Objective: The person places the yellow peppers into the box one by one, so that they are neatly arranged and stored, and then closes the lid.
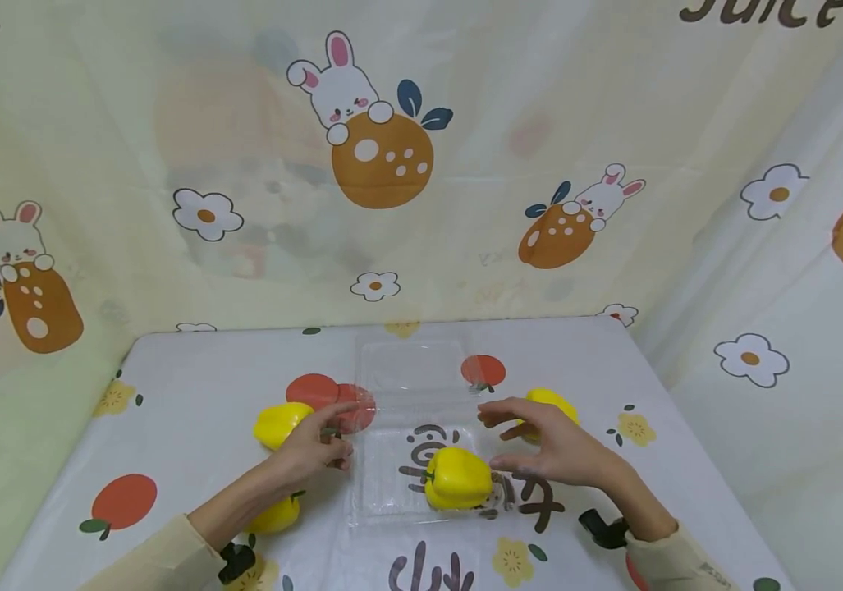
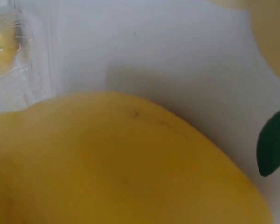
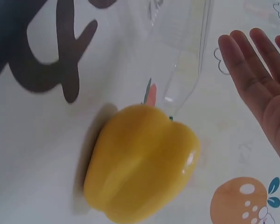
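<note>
Clear plastic tray (image 1: 384, 492) on desk (image 1: 192, 394), one yellow pepper (image 1: 458, 478) lying inside it. Right hand (image 1: 550, 447) just right of the tray, fingers (image 3: 252, 60) straight and released, holding nothing; another pepper (image 1: 554, 404) behind it. Left hand (image 1: 313, 447) at the tray's left edge, fingers curled on a pepper stem (image 1: 329, 432), it seems. Two more peppers (image 1: 278, 423) left of the tray.
</note>
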`<state>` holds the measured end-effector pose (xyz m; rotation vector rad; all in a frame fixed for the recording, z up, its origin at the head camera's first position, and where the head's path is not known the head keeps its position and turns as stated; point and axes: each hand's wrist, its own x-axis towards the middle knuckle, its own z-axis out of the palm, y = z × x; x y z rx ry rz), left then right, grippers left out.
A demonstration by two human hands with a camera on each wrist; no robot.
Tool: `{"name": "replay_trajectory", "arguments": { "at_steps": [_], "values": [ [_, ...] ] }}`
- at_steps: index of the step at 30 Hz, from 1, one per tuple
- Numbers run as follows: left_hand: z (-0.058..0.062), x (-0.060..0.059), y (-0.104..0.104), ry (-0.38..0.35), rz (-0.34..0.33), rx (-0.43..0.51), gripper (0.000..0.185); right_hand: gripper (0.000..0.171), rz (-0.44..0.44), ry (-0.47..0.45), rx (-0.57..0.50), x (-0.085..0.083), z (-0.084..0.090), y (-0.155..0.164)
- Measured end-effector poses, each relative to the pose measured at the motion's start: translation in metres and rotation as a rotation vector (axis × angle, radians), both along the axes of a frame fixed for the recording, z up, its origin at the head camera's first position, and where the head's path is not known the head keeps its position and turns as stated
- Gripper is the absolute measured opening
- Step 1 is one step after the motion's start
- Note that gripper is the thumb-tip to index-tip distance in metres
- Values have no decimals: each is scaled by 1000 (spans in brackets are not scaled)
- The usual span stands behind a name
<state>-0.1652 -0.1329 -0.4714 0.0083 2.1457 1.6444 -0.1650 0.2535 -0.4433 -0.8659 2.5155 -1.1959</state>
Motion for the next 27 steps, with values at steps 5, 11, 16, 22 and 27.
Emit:
{"name": "replay_trajectory", "arguments": {
  "at_steps": [5, 11, 16, 22, 27],
  "values": [
    [2, -1, -2, 5, -1, -8, 65, 64, -42, 49, 11, -3, 1, 6],
    [1, 0, -4, 9, -11, -17, 64, 57, -88, 133, 29, -4, -1, 10],
    [0, 1, -5, 11, -20, -22, 64, 56, -143, 154, 50, -6, -4, 16],
    [0, 3, -5, 14, 0, -40, 63, 57, -188, 183, 36, -12, -5, 27],
    [0, 3, -4, 13, 5, -33, 63, 56, -227, 236, 69, -16, -8, 37]
  ]
}}
